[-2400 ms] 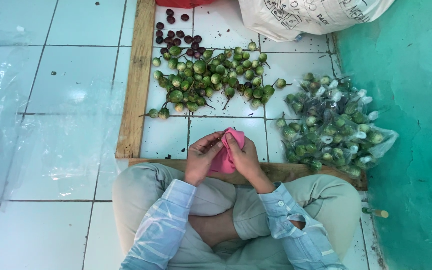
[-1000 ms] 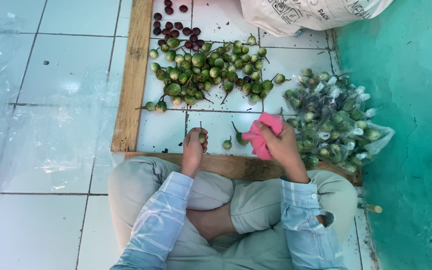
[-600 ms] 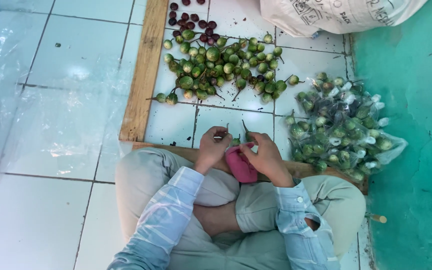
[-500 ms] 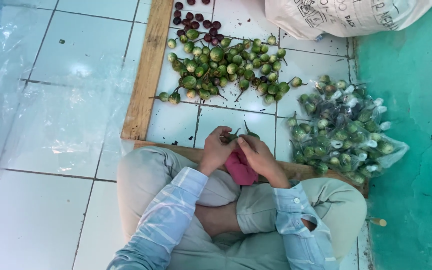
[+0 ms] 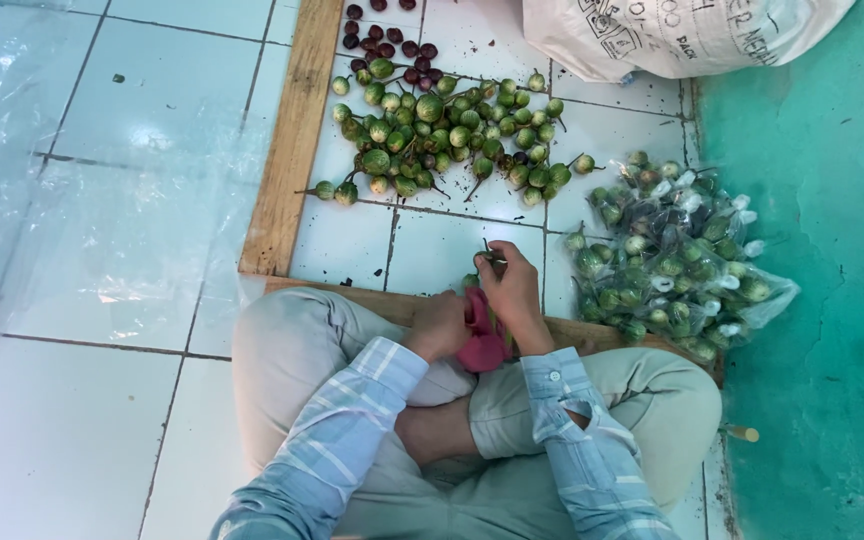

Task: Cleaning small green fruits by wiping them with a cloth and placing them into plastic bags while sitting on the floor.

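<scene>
Two hands' fingers [image 5: 512, 275] clamp pink bag [image 5: 482, 345] over white tiles [image 5: 82, 420]; teal wall [image 5: 832, 250].

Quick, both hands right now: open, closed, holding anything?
Left hand: closed on the pink bag.
Right hand: fingers pinched on a small green eggplant by its stem, above the bag.

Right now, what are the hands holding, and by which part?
Both hands, left hand and right hand, grip a pink net bag at its top; whether the right fingers pinch an eggplant is unclear.
</scene>
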